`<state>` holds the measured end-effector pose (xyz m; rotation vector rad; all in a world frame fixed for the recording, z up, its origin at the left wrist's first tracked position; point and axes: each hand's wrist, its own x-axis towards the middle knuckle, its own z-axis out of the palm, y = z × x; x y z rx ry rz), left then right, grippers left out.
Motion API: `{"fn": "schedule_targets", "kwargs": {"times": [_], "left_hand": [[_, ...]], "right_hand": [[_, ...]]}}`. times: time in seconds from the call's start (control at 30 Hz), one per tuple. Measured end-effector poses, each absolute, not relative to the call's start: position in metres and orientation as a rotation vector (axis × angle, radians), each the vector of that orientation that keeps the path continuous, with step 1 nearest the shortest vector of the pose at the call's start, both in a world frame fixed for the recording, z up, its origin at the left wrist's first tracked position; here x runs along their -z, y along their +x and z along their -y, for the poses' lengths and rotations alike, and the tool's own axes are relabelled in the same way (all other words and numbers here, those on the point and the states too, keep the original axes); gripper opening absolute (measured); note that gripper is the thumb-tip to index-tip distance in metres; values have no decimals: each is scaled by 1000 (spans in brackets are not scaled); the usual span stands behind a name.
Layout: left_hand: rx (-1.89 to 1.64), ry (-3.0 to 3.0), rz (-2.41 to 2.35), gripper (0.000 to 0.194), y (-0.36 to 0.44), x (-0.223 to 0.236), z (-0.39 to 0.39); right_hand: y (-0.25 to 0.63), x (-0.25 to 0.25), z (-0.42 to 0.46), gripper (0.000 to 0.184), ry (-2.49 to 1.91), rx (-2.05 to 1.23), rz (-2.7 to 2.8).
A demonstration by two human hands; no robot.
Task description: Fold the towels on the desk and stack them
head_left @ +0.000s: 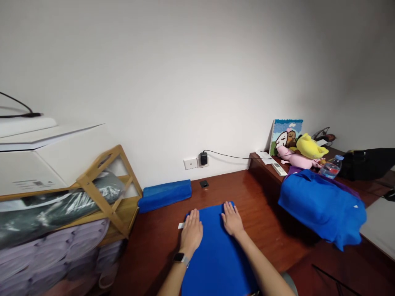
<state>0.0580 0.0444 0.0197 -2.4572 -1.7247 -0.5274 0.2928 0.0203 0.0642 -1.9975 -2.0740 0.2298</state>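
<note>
A blue cloth (216, 263) lies flat on the reddish-brown wooden desk (151, 246), its long side running toward me. My left hand (191, 232) rests palm down on its left edge near the far corner, fingers stretched forward. On the far right corner lies my right hand (232, 220), also palm down with the fingers out straight. A small white tag (181, 225) sticks out beside the left hand. Against the wall, a folded blue cloth (166, 195) sits at the back left of the desk.
At left stands a wooden rack (123, 205) with a white box (46, 164) on top. On the raised right-hand surface are another blue cloth (321, 205), a remote (279, 169), plush toys (310, 146) and a water bottle (332, 166). A black plug (204, 158) trails its cable rightward.
</note>
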Motion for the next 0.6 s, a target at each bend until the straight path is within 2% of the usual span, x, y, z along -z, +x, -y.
{"fn": "schedule_targets", "kwargs": {"times": [0.17,0.43,0.6], "left_hand": [[501,-2540,1670,60,97,-18,-61],[531,-2367,1872,64,35,-20,-68],[552,-2488,1691,62,80,-20,-62]], "right_hand": [[244,-54,-41,63,-1764,-292,2197],[325,-67,-38,65,-2160,-297,1999],[282,-58,-31,64,-1809,-228,2165]]}}
